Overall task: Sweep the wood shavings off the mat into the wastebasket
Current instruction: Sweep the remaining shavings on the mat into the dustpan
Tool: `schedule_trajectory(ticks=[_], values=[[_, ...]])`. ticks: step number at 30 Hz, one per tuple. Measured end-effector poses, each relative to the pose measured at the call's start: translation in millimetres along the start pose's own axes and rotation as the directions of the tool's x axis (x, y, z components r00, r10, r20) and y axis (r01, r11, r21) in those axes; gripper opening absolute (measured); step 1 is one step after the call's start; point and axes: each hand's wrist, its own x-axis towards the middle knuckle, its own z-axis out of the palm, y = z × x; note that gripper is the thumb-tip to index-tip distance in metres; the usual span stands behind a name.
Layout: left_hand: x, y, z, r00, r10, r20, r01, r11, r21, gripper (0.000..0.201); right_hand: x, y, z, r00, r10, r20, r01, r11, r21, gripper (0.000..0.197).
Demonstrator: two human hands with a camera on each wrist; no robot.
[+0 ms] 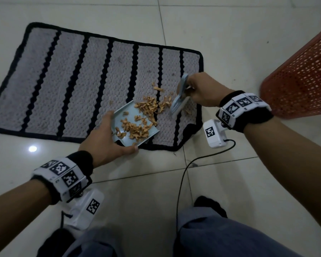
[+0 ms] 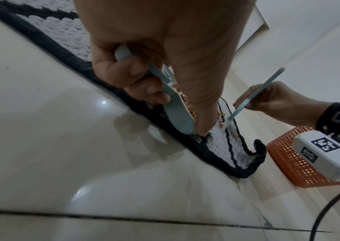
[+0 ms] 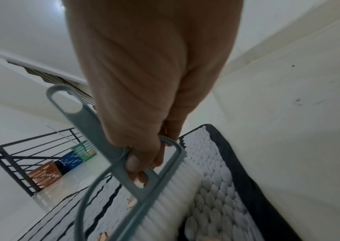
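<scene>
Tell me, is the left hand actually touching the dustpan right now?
Touching. The left wrist view shows the left hand with fingers curled round the dustpan handle; the head view shows it gripping the pan's rear edge.

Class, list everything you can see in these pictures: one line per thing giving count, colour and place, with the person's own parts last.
mat: one, grey with black stripes and border, on the floor
shavings: many, tan, some in the dustpan, some on the mat by the brush
dustpan: one, pale blue, on the mat's near edge
brush: one, pale blue, near the mat's right end
wastebasket: one, red mesh, right of the mat
floor: pale tiles
railing: one, black, far back
crates: three, brown, blue, green, by the railing
left hand: holds the dustpan
right hand: holds the brush
</scene>
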Motion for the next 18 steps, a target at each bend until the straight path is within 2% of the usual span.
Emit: schedule_trajectory(ticks=[2, 4, 7, 8, 10, 14, 18], values=[[0.9, 0.0, -0.2, 1.0, -0.004, 0.002, 0.004, 1.0, -0.001, 0.119, -0.9, 6.8, -4.5, 0.998, 0.002, -0.068, 0.003, 0.997, 0.083, 0.018], [1.0, 0.0, -0.7, 1.0, -0.008, 0.006, 0.008, 1.0, -0.002, 0.12, -3.1, 14.9, -13.2, 0.997, 0.034, -0.075, -0.027, 0.995, 0.1, 0.018], [0.8, -0.5, -0.7, 1.0, -0.002, 0.009, 0.002, 1.0, -0.01, 0.119, -12.1, 21.4, -26.0, 0.992, 0.1, 0.071, -0.1, 0.995, -0.014, 0.009], [1.2, -1.2, -0.8, 1.0, 0.001, 0.01, 0.0, 1.0, -0.013, 0.119, -14.7, 20.6, -25.2, 0.985, 0.111, 0.132, -0.103, 0.992, -0.067, 0.009], [1.5, -2.1, -0.6, 1.0, 0.002, 0.01, -0.001, 1.0, -0.011, 0.119, -16.1, 13.9, -18.0, 0.982, 0.091, 0.166, -0.069, 0.988, -0.136, 0.014], [0.9, 1.1, -0.5, 1.0, 0.006, 0.002, -0.006, 1.0, -0.004, 0.116, -2.7, -1.7, -5.9, 0.994, -0.002, 0.11, 0.015, 0.993, -0.12, 0.013], [-0.7, 3.6, 0.6, 1.0, 0.0, -0.013, -0.001, 1.0, -0.019, 0.11, 17.7, -0.9, -7.9, 1.0, 0.007, 0.014, -0.006, 0.998, -0.064, 0.015]])
